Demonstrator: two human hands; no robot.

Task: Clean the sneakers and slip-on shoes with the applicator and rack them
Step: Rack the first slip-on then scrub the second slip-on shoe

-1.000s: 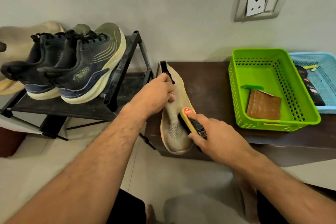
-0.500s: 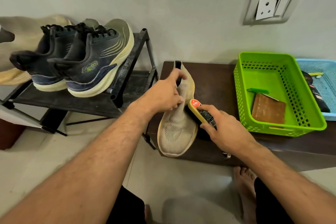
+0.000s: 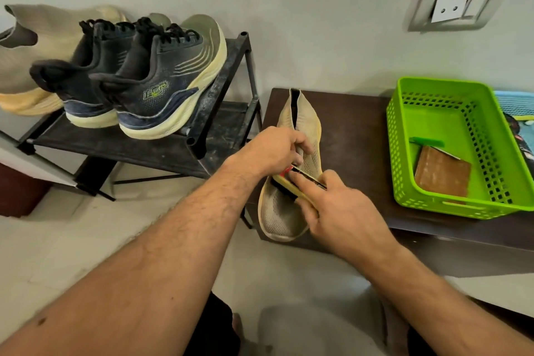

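On table [image 3: 355, 124], front-left corner: beige slip-on shoe [image 3: 281, 217], toe hanging past table edge toward floor, heel opening pointing to wall.
Left hand [image 3: 274, 150]: clamped on slip-on's mid-upper, fingers curled round shoe's right side, holding it steady.
Right hand [image 3: 338, 211]: closed round applicator [image 3: 294, 182], index finger stretched along its top; hands nearly touching over shoe.
Applicator: yellow body w/ red end, dark strip on top, lying across slip-on's vamp; whether pad touches knit – can't tell, hidden by fingers.
Shoe rack [image 3: 219, 89]: black metal, just left of table, against wall.
Sneakers [image 3: 150, 87]: dark navy pair w/ cream soles, on rack's top shelf, heels toward camera, tilted w/ toes up against wall; right one beside rack's end post.
Second slip-on [image 3: 31, 61]: beige, on rack left of sneakers, partly hidden behind them.
Green basket [image 3: 410, 182]: on table, right of slip-on shoe, well apart from it.
Brown pad [image 3: 442, 173]: flat, inside green basket, w/ small green item [image 3: 427, 141] just behind it.
Blue basket [image 3: 517, 101]: right of green one, touching or nearly so; contents mostly cut off.
Wall socket [image 3: 456, 0]: on wall above baskets.
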